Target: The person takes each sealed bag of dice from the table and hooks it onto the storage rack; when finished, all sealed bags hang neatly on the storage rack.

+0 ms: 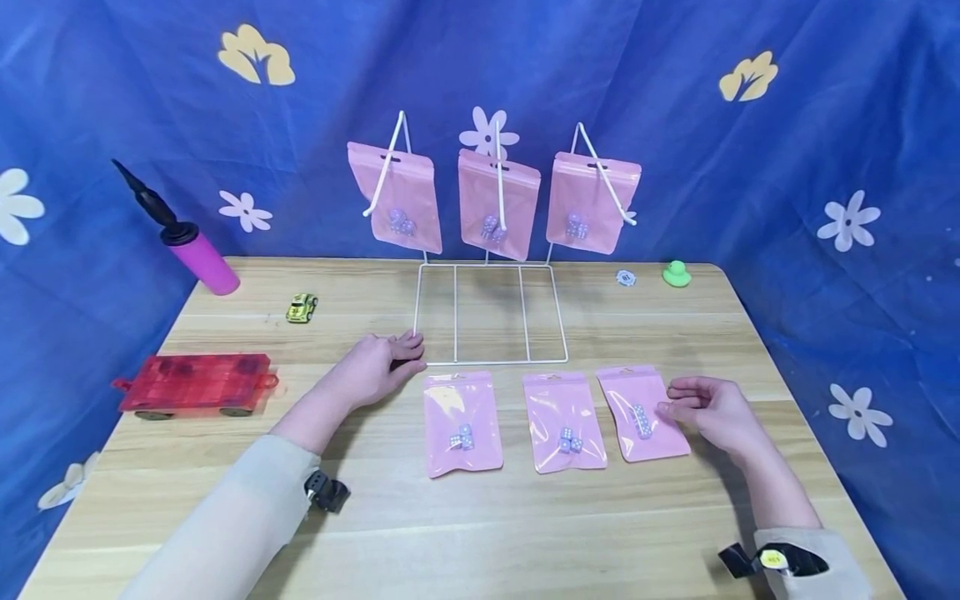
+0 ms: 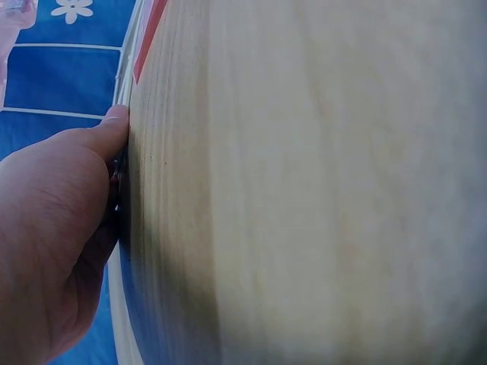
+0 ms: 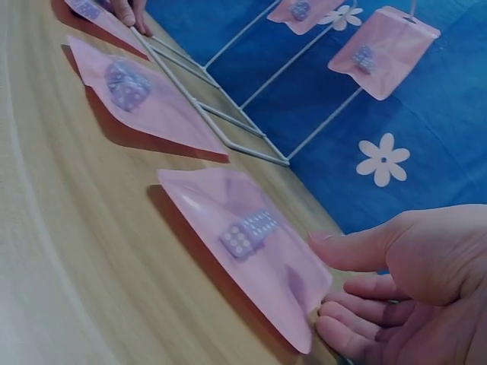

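A white wire display rack [image 1: 491, 362] stands on the table, with three pink zip bags hanging from its prongs, among them a left bag [image 1: 412, 187], a middle bag [image 1: 510, 196] and a right bag [image 1: 600, 187]. My left hand [image 1: 378, 367] holds the front left corner of the rack's base. Three more pink bags with dotted dice lie in front: a left one [image 1: 457, 408], a middle one [image 1: 551, 404] and a right one [image 1: 626, 392]. At that last bag's right edge is my right hand [image 3: 434, 274], thumb by the edge, fingers loosely bent and apart from the thumb.
To the left are a red toy wagon base [image 1: 202, 383], a small yellow-green toy car [image 1: 302, 308] and a magenta hand pump [image 1: 202, 262]. A green rubber duck [image 1: 677, 274] and a pale round chip [image 1: 626, 277] sit at the back right. Blue patterned cloth [image 1: 840, 250] surrounds the table.
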Available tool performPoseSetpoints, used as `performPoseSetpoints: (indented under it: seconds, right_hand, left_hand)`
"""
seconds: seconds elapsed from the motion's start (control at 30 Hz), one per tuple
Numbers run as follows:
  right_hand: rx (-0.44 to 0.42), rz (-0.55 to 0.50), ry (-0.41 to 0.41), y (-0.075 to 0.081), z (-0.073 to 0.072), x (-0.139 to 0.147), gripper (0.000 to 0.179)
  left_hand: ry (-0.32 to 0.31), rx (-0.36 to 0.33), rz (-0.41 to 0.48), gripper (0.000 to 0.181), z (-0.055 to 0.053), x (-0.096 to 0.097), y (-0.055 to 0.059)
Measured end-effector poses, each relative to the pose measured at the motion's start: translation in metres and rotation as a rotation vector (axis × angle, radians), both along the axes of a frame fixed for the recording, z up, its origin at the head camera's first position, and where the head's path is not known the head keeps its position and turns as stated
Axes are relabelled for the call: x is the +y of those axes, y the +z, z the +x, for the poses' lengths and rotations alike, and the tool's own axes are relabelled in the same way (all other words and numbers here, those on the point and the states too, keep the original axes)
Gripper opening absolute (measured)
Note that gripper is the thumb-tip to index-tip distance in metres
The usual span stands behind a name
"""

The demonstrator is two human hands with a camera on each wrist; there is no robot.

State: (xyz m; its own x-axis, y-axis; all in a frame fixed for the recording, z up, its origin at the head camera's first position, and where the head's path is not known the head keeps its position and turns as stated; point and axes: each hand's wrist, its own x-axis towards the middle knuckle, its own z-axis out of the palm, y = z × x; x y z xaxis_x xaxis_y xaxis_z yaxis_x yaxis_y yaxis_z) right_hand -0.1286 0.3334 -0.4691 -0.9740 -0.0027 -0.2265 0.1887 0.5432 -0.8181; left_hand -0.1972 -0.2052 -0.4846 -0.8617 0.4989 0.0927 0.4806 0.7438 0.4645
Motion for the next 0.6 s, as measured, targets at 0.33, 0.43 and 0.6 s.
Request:
performPoseSetpoints:
  seconds: [0.33, 0.43, 0.6]
  right_hand:
    - [-0.042, -0.017, -0.03, -0.005, -0.005, -0.014, 0.051]
    - [-0.016, -0.003, -0.014, -0.005, -0.006, -0.014, 0.04]
    - [0.024, -0.047, 0.007, -0.002, -0.005, -0.01, 0.03]
  left_hand:
    - [-0.005, 0.016, 0.0, 0.039, 0.001, 0.001, 0.002]
    - [-0.007, 0.014, 0.0, 0.039, 0.001, 0.001, 0.002]
    - [-0.003, 0.006, 0.004, 0.039, 0.001, 0.001, 0.002]
